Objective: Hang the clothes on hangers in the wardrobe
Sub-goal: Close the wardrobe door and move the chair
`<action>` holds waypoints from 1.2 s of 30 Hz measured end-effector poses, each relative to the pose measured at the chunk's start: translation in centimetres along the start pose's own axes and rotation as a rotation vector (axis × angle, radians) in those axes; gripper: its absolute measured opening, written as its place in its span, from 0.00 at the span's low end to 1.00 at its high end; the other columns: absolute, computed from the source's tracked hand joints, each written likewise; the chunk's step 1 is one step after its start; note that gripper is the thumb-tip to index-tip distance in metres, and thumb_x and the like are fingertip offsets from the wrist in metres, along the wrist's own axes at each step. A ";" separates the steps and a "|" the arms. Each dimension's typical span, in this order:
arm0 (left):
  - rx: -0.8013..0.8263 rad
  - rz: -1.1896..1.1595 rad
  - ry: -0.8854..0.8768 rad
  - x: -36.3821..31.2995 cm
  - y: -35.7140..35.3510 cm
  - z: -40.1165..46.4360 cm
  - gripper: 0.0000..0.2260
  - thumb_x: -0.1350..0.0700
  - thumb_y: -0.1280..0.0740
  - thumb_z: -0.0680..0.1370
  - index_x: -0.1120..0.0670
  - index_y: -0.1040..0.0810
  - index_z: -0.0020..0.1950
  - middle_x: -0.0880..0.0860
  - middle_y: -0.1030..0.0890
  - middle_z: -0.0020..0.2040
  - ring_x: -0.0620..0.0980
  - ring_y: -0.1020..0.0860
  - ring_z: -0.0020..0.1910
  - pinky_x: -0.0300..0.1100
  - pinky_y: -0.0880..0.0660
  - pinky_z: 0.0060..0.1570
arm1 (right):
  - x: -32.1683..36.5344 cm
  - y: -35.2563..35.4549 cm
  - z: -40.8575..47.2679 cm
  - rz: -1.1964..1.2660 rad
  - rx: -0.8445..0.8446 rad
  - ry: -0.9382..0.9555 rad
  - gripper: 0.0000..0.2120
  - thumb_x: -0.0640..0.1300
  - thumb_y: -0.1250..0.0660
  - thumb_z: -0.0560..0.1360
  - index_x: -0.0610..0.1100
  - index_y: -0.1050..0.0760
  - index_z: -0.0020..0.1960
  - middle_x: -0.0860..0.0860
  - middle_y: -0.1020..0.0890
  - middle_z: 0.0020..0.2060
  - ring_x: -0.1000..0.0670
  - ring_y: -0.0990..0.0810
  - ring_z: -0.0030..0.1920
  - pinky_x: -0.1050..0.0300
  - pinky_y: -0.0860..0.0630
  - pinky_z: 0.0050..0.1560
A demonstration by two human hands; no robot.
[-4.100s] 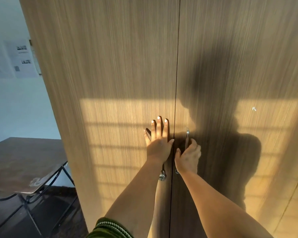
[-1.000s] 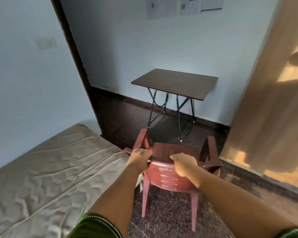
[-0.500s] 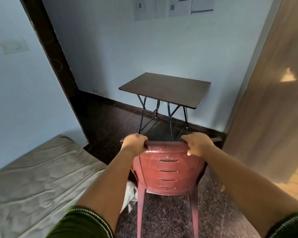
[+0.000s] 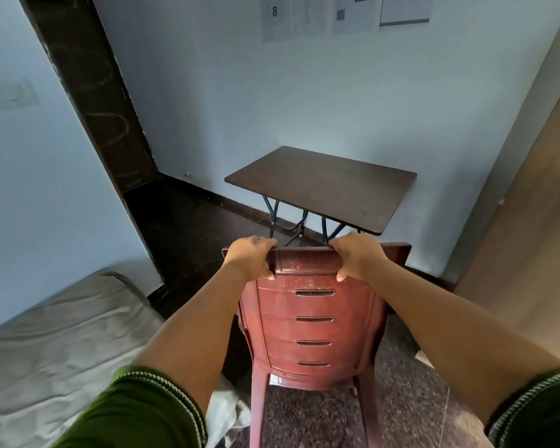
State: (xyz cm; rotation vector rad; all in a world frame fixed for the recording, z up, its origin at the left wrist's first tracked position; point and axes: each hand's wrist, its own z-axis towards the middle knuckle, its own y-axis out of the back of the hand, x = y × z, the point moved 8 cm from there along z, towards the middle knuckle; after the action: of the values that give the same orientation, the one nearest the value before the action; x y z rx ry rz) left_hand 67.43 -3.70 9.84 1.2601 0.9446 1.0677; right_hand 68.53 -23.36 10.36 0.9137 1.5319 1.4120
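A red plastic chair stands on the floor in front of me, its slotted back facing me. My left hand grips the left end of the chair's top rail, fingers curled over it. My right hand grips the right end of the same rail. The brown wooden wardrobe rises at the right edge, only its side showing. No clothes or hangers are in view.
A small dark folding table stands against the pale wall just beyond the chair. A mattress with a grey-beige sheet lies at the lower left. A dark door frame runs up the left. Papers hang on the wall.
I have turned away from the closed wardrobe doors to the chair. Both hands took hold of its top rail, and the chair has moved closer to the table.
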 end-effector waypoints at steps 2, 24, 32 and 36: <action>-0.061 0.031 -0.047 0.2 0.7 1.6 0.19 0.49 0.27 0.69 0.46 0.30 0.56 0.47 0.21 0.53 0.50 0.23 0.54 0.47 0.29 0.59 | -0.7 0.3 1.6 -0.003 -0.051 -0.021 0.29 0.54 0.22 0.62 0.49 0.27 0.58 0.50 0.19 0.52 0.44 0.20 0.54 0.53 0.26 0.46; -0.237 0.102 -0.226 18.1 3.9 19.6 0.21 0.55 0.28 0.73 0.57 0.31 0.61 0.55 0.25 0.61 0.55 0.27 0.64 0.50 0.39 0.72 | 4.9 6.6 22.5 -0.088 -0.240 -0.094 0.28 0.54 0.22 0.63 0.45 0.31 0.54 0.48 0.22 0.50 0.44 0.23 0.52 0.50 0.26 0.46; -0.298 0.194 -0.174 28.2 0.1 21.6 0.17 0.60 0.31 0.74 0.61 0.29 0.60 0.59 0.25 0.54 0.58 0.26 0.59 0.56 0.51 0.76 | 14.1 4.1 28.6 -0.170 -0.265 0.024 0.20 0.47 0.31 0.72 0.43 0.32 0.60 0.47 0.24 0.53 0.43 0.21 0.50 0.51 0.26 0.39; -0.169 0.060 0.049 33.1 -11.1 15.1 0.19 0.61 0.30 0.73 0.60 0.28 0.63 0.59 0.24 0.58 0.58 0.25 0.60 0.54 0.44 0.75 | 23.2 -5.2 28.4 -0.100 -0.128 0.196 0.13 0.43 0.45 0.73 0.42 0.24 0.49 0.46 0.21 0.39 0.44 0.21 0.35 0.56 0.31 0.26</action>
State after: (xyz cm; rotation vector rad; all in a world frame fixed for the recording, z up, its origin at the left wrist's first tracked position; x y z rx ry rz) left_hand 91.44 24.42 0.98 1.1334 0.8395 1.2044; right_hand 86.10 8.31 2.47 0.6281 1.5861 1.5434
